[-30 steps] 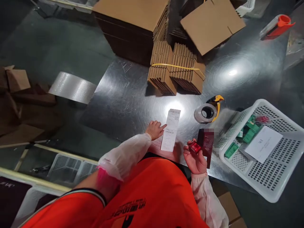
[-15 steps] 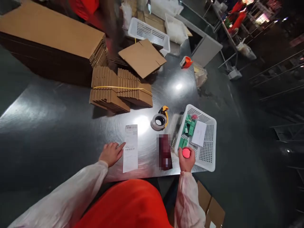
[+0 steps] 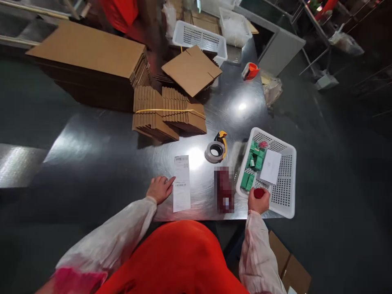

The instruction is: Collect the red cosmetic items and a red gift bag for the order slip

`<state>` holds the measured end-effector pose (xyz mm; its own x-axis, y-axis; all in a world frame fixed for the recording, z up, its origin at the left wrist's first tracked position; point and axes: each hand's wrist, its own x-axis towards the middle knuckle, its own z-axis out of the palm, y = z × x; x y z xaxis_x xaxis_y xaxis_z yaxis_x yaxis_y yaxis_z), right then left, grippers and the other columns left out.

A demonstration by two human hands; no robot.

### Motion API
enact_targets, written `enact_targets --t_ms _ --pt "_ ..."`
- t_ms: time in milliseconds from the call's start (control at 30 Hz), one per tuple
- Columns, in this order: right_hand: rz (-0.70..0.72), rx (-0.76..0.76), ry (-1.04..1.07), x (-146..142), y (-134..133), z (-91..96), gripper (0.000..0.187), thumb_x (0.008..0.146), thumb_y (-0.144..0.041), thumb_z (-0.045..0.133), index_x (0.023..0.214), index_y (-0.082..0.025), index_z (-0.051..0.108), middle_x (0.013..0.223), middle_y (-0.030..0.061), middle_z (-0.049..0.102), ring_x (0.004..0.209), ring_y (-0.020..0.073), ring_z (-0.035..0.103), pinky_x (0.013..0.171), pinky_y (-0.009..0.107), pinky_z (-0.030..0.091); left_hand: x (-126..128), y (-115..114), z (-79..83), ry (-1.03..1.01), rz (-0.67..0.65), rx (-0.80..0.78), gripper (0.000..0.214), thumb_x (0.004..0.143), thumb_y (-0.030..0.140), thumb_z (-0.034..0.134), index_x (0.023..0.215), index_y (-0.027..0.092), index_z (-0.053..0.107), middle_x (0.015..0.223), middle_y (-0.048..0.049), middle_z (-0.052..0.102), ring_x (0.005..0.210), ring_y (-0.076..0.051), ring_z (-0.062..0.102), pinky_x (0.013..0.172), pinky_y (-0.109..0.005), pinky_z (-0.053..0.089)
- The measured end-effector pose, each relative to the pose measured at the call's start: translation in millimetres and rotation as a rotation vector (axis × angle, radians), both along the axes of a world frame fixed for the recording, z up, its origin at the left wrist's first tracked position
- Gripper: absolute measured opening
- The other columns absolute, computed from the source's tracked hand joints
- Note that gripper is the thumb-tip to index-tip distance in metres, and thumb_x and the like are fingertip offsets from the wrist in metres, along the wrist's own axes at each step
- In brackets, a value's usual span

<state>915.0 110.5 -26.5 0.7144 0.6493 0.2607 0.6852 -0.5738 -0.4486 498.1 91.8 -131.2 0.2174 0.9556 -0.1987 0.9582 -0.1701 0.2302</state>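
My left hand [image 3: 160, 189] rests on the metal table with its index finger stretched to the left edge of a printed paper slip [image 3: 181, 196]; it grips nothing. At the near side of a white perforated basket [image 3: 288, 179], my right hand [image 3: 257, 203] is closed around an object with a round, dark red top [image 3: 259, 193]; its lower part is hidden in the fist. Inside the basket lie several green boxes [image 3: 258, 162], a white box [image 3: 270, 166] and a small red item [image 3: 262, 144]. A dark red pack [image 3: 225, 190], partly blurred out, lies between slip and basket.
A tape dispenser [image 3: 216, 152] sits beyond the dark red pack. Banded folded cardboard [image 3: 170, 110] and a large carton stack [image 3: 92, 53] stand at the back left. Farther back are an orange tape dispenser [image 3: 251, 71], another white basket [image 3: 199, 36] and a person in red [image 3: 119, 14].
The whole view has shifted, so the table's things appear farther right. The round top in my right hand has gone from bright pink-red to dark red. My left hand keeps its place at the slip.
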Motion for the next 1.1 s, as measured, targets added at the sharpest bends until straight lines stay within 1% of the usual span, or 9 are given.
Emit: enact_targets --t_ms 100,200,267,367,467,567,700,800,1100 --pt "0.033 0.001 -0.02 1 2 0.9 0.054 0.068 -0.059 0.055 0.099 -0.016 0.061 0.1 0.0157 0.067 0.091 0.0326 0.062 0.083 0.046 0.05 0 1 -0.1 -0.005 0.002 -0.003 0.046 0.098 0.037 0.04 0.135 0.025 0.063 0.107 -0.0159 0.066 0.1 -0.032 0.054 0.083 -0.046 0.037" --pt "0.068 0.01 -0.067 -2 4 3.2 0.051 0.07 -0.061 0.054 0.095 -0.017 0.062 0.1 0.0163 0.067 0.101 0.0352 0.061 0.088 0.048 0.05 0 2 1.7 -0.021 0.007 0.01 0.045 0.098 0.037 0.04 0.135 0.025 0.063 0.105 -0.0153 0.066 0.099 -0.031 0.052 0.083 -0.045 0.037" --pt "0.062 -0.021 -0.071 -5 5 5.6 0.05 0.072 -0.06 0.054 0.097 -0.017 0.062 0.104 0.0178 0.067 0.106 0.0373 0.061 0.091 0.05 0.049 0 3 3.2 -0.016 0.004 0.016 0.045 0.098 0.037 0.04 0.135 0.025 0.062 0.105 -0.0151 0.065 0.1 -0.031 0.052 0.083 -0.045 0.036" --pt "0.004 -0.077 -0.029 -11 6 8.8 0.052 0.072 -0.057 0.059 0.107 -0.018 0.061 0.114 0.0209 0.066 0.109 0.0404 0.062 0.093 0.053 0.05 -1 5 4.6 -0.012 0.0 0.007 0.045 0.099 0.036 0.04 0.137 0.026 0.06 0.106 -0.0151 0.065 0.101 -0.03 0.051 0.085 -0.044 0.035" --pt "-0.044 -0.066 0.006 -14 7 10.0 0.066 0.071 -0.054 0.064 0.124 -0.016 0.053 0.118 0.0222 0.067 0.108 0.0424 0.064 0.094 0.056 0.05 -1 6 5.4 -0.018 0.004 -0.01 0.046 0.099 0.036 0.039 0.139 0.025 0.059 0.106 -0.0153 0.065 0.102 -0.03 0.051 0.085 -0.044 0.034" --pt "-0.028 -0.059 -0.01 -15 6 9.4 0.074 0.072 -0.055 0.066 0.129 -0.012 0.049 0.117 0.0232 0.068 0.106 0.0423 0.066 0.093 0.055 0.052 -2 7 7.0 -0.022 0.004 -0.021 0.046 0.099 0.037 0.039 0.14 0.024 0.058 0.107 -0.0158 0.065 0.102 -0.031 0.051 0.085 -0.045 0.033" --pt "-0.016 -0.078 -0.07 -14 4 5.8 0.064 0.074 -0.056 0.066 0.123 -0.015 0.055 0.121 0.0215 0.068 0.107 0.0408 0.067 0.092 0.05 0.053 -2 8 8.9 -0.012 -0.001 -0.035 0.047 0.1 0.037 0.037 0.14 0.023 0.057 0.107 -0.0163 0.064 0.102 -0.031 0.05 0.085 -0.045 0.033" --pt "-0.02 -0.086 -0.085 -13 3 2.7 0.064 0.074 -0.056 0.066 0.122 -0.015 0.054 0.12 0.0202 0.069 0.108 0.0399 0.067 0.092 0.048 0.053 -3 7 8.5 -0.008 -0.003 -0.043 0.047 0.1 0.037 0.037 0.141 0.024 0.057 0.107 -0.0161 0.064 0.103 -0.031 0.05 0.085 -0.045 0.033" --pt "-0.01 -0.096 -0.058 -16 4 5.8 0.069 0.075 -0.057 0.066 0.126 -0.013 0.053 0.12 0.0215 0.068 0.108 0.0411 0.066 0.094 0.052 0.052 -4 7 10.0 -0.025 0.006 -0.055 0.046 0.099 0.035 0.039 0.141 0.024 0.057 0.11 -0.0167 0.064 0.104 -0.031 0.049 0.087 -0.046 0.033"
